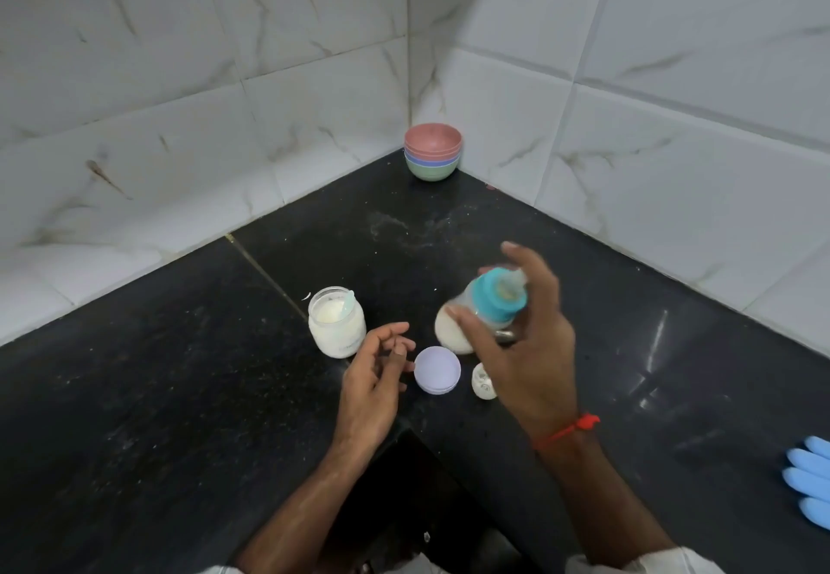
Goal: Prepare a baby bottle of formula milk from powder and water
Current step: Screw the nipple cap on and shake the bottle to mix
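My right hand (525, 349) grips a baby bottle (476, 308) with a teal collar and teat, tilted above the black counter; milky white liquid fills its lower part and the picture is blurred there. My left hand (375, 376) hovers with loose, parted fingers and holds nothing. Just left of it stands an uncapped glass jar of white powder (337, 322) with a pale scoop (348, 302) resting inside. A lilac round lid (438, 369) lies between my hands. A small clear bottle cap (483, 382) sits partly hidden under my right hand.
Stacked pink, blue and green bowls (432, 151) stand in the far corner against white tiled walls. A blue glove (810, 479) shows at the right edge. Powder specks dust the black counter (179, 371), whose inner edge cuts in below my wrists.
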A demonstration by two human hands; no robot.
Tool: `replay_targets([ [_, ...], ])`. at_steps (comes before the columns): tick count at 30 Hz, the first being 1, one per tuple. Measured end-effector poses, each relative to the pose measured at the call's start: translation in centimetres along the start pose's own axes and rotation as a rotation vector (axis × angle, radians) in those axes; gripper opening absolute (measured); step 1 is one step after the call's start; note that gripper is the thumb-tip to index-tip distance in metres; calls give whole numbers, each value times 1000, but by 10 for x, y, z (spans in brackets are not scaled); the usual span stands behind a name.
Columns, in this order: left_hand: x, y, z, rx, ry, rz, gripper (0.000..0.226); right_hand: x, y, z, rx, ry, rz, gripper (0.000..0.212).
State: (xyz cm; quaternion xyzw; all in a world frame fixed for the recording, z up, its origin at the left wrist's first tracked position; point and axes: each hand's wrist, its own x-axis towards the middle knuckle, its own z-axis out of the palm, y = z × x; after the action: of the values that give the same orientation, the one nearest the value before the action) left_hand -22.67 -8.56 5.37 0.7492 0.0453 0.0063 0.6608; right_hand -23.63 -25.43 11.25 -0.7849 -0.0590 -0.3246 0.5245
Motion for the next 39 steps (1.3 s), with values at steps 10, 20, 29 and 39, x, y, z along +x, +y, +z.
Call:
replay_targets([
  [10,1,2,1,7,-4,6,26,12,-13,-2,170,87,-93,77],
  [20,-2,3,2,-2,-8,-1,27,36,19,-13,205,-101,386,65],
  [29,-7,2,5,11,-27,-16,28,57,4,-26,293,-25,509,66],
  [39,-8,5,7,-5,-38,-20,26,56,-11,-23,185,-74,380,67],
])
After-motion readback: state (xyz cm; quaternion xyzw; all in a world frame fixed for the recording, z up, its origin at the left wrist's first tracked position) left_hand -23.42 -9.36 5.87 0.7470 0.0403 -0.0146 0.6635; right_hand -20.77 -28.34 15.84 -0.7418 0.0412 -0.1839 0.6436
